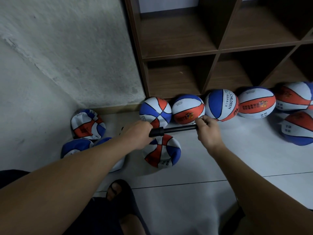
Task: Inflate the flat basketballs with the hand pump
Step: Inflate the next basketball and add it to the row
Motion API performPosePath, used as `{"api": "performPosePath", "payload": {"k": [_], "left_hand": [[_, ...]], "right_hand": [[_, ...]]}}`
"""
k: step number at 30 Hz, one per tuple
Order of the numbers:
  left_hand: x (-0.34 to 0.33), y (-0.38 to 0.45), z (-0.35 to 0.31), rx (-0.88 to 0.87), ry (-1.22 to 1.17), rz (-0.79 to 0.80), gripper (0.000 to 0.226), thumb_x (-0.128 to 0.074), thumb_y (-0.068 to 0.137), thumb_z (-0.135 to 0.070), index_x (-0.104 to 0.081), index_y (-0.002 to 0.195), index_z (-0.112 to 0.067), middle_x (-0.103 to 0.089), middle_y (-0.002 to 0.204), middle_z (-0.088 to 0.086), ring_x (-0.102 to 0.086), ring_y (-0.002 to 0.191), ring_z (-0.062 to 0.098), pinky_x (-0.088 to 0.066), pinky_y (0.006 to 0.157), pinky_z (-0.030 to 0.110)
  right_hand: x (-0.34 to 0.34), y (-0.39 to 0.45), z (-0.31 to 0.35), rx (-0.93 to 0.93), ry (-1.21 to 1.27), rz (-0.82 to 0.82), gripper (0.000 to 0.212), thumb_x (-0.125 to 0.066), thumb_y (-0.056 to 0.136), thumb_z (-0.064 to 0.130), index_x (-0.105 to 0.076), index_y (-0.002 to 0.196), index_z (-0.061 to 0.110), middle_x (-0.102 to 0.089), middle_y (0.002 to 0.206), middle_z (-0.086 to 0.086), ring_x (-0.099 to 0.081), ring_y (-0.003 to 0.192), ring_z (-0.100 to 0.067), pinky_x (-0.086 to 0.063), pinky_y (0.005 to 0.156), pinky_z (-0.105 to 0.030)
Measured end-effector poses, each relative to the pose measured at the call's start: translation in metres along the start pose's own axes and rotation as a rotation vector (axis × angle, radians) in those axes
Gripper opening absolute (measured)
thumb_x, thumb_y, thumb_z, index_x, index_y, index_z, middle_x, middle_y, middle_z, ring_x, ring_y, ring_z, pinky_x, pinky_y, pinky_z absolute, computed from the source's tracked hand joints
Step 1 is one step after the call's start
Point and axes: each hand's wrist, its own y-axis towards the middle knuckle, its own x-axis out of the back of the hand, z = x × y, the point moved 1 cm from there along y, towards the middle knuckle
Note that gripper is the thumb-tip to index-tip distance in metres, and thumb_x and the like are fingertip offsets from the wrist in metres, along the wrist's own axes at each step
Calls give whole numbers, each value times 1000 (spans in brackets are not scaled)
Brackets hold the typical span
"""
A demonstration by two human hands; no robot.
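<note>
Head view: both hands, left [138, 134] and right [207, 128], grip the black pump [172, 130] level above a flat basketball [161, 150].

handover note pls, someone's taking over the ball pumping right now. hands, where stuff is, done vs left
Left hand grips the pump at its thick barrel end; right hand grips the thin rod end. Pump is held level above a limp ball; whether it is connected to any ball cannot be seen.
Round balls sit in a row on the floor in front of the shelf.
Crumpled flat balls lie by the wall at left, more under the left forearm and at far right.
Left: inflate those.
</note>
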Motion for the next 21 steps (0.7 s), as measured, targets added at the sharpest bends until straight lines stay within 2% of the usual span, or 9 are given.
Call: {"api": "performPosePath", "payload": {"k": [3, 5, 8, 10, 14, 18, 21], "left_hand": [[4, 0, -6, -21, 15, 15, 29, -72, 98, -39, -68, 76, -21, -67, 72, 2, -68, 66, 23, -52, 58, 35], [5, -1, -9, -20, 37, 3, 32, -71, 98, -41, -67, 74, -21, -66, 70, 1, -66, 64, 22, -46, 55, 33], [1, -4, -15, -37, 37, -2, 36, -72, 98, -41, -63, 72, -17, -64, 68, 3, -65, 60, 24, -42, 51, 32], [-1, -4, -17, -49, 48, -18, 35, -72, 97, -40, -62, 72, -17, -64, 67, 3, -65, 60, 25, -43, 50, 33], [-3, -4, -21, -43, 118, -31, 20, -71, 93, -35, -64, 78, -23, -65, 68, -1, -65, 59, 22, -58, 56, 38], [-5, -6, -26, -58, 141, 7, 20, -71, 94, -38, -66, 81, -24, -66, 71, -1, -65, 61, 21, -50, 53, 33], [-6, -5, -24, -60, 155, 9, 22, -70, 93, -39, -65, 79, -24, -66, 71, -2, -66, 61, 21, -54, 55, 35]], "right_hand": [[-14, -9, -2, -20, -9, -86, 27, -56, 98, 27, -52, 73, 19, -45, 63, 1, -39, 63, -20, -35, 63, -39], [-28, -19, 0, 1, -37, -86, 23, -54, 101, 21, -59, 81, 11, -50, 66, 2, -43, 65, -19, -36, 63, -35], [-47, -34, 4, 11, -48, -67, 22, -51, 103, 18, -62, 88, 7, -55, 72, -2, -47, 68, -19, -38, 64, -36], [-56, -39, 6, 13, -66, -57, 21, -51, 104, 17, -60, 88, 7, -56, 75, -4, -48, 68, -19, -37, 62, -36], [-72, -46, 6, -1, -68, 4, 22, -51, 105, 19, -57, 86, 9, -56, 73, -4, -50, 66, -19, -38, 60, -35], [-78, -51, 2, -49, -61, 65, 23, -52, 106, 20, -60, 88, 8, -56, 73, -4, -51, 65, -18, -40, 58, -34], [-78, -48, -3, -78, -75, 95, 26, -52, 107, 23, -63, 94, 3, -57, 76, -7, -51, 66, -18, -41, 59, -33]]}}
